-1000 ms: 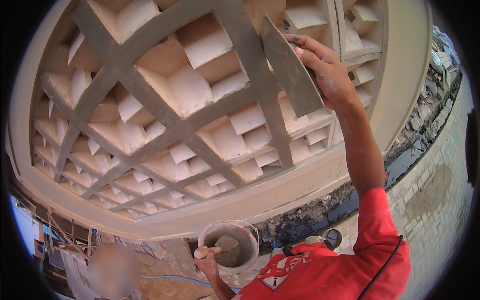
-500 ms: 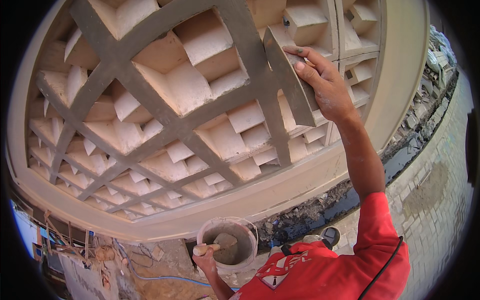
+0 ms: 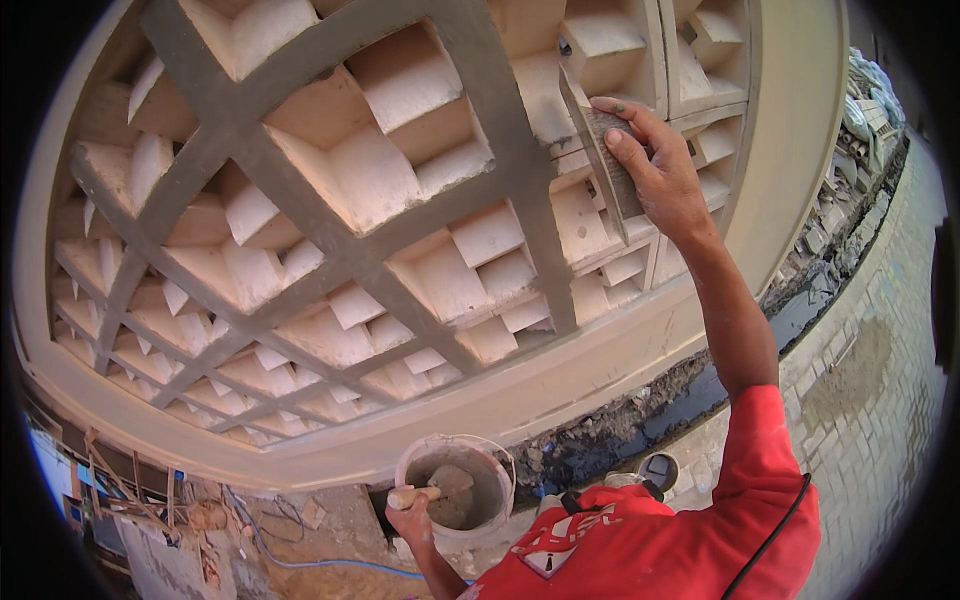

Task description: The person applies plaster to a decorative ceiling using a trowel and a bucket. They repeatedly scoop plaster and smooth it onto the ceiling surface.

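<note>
My right hand [image 3: 655, 170] grips a thin flat smoothing plate [image 3: 610, 195], tilted nearly edge-on, at the right part of a pale lattice panel [image 3: 325, 160] of recessed squares and blocks. Its ribs carry grey coating, except toward the right, where they are pale. My left hand [image 3: 410, 522] is low, closed on the wooden handle [image 3: 410, 497] of a trowel, whose blade [image 3: 450, 480] is at a pale bucket [image 3: 497, 505] with grey material inside.
Below and right of the panel runs a trench [image 3: 650, 420] with dark water and rubble, beside a paved path [image 3: 865, 330]. Rubble and sacks [image 3: 875, 90] lie at upper right. Wooden sticks [image 3: 120, 490] and a blue hose [image 3: 340, 565] are at lower left.
My right hand has moved down and slightly right along the lattice, turning the plate more edge-on. My left hand stays on the trowel at the bucket.
</note>
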Tool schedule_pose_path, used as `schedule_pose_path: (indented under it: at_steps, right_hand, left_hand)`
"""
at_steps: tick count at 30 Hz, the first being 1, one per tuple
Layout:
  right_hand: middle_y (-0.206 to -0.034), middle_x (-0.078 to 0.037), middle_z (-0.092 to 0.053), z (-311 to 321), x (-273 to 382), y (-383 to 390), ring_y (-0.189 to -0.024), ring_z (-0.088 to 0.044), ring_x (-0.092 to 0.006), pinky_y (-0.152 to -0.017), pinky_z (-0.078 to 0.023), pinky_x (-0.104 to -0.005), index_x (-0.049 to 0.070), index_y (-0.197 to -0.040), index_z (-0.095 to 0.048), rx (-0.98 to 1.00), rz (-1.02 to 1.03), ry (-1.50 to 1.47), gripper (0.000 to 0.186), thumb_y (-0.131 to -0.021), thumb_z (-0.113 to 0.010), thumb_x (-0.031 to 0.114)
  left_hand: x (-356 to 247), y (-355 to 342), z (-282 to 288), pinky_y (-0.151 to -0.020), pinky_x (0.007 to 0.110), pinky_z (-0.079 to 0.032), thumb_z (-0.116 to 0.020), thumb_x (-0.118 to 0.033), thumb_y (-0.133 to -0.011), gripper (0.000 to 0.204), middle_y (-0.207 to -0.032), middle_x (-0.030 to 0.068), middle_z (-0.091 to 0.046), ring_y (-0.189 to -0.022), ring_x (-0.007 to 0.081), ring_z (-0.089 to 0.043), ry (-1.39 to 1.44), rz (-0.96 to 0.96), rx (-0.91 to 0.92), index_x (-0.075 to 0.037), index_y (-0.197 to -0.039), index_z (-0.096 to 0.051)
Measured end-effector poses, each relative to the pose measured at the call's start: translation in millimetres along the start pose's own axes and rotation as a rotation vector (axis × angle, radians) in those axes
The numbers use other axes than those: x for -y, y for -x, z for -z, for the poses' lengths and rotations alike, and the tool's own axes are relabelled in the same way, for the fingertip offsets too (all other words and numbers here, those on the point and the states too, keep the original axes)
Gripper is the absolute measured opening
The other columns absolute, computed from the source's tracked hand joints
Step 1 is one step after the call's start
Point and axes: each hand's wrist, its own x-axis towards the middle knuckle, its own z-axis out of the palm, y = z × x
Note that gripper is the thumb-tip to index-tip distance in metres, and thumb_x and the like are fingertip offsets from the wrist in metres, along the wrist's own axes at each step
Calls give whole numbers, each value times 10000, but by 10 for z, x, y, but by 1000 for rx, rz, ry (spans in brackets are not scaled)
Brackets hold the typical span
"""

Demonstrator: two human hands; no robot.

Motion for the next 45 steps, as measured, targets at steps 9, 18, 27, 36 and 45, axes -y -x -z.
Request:
schedule_pose_path:
  at_steps: [9,18,27,36,45]
  right_hand:
    - [-1052,-104,-640,159,-178,225,-951,-573,-104,-844,-463,-248,-5,-1313,-504,71,-42,-391,429,-965,-550,242]
    - [-1155,-130,-587,-73,-198,285,-1052,-561,-158,-926,-442,-276,-1,-1390,-425,64,-24,-535,563,-922,-633,232]
    - [-914,-100,-508,-765,-425,660,-794,-541,-272,-615,-497,-350,83,-1357,-482,-59,521,528,722,-673,-696,-7]
    - [-894,-127,-452,-949,-122,102,-816,-498,-292,-699,-463,-394,27,-1327,-485,-175,448,603,667,-687,-675,23]
    - [-883,-138,-453,-969,-551,781,-797,-501,-303,-655,-474,-403,33,-1349,-471,-51,347,636,684,-697,-675,12]
  left_hand:
    - [-44,21,23,-772,314,-483,-692,71,-667,277,-881,86,-601,-785,168,-577,-25,-5,-3,39,-927,-600]
    - [-63,75,54,-790,323,-478,-699,61,-673,312,-906,88,-585,-807,180,-569,-30,27,-70,34,-963,-587]
    - [-91,115,94,-850,341,-471,-696,48,-689,371,-982,115,-577,-888,199,-574,-73,66,-11,31,-1031,-551]
    - [-99,105,67,-827,330,-470,-699,35,-686,335,-951,103,-579,-861,192,-568,-76,48,14,33,-996,-573]
    - [44,12,53,-737,301,-483,-697,71,-660,275,-855,66,-598,-751,151,-571,5,0,12,30,-915,-602]
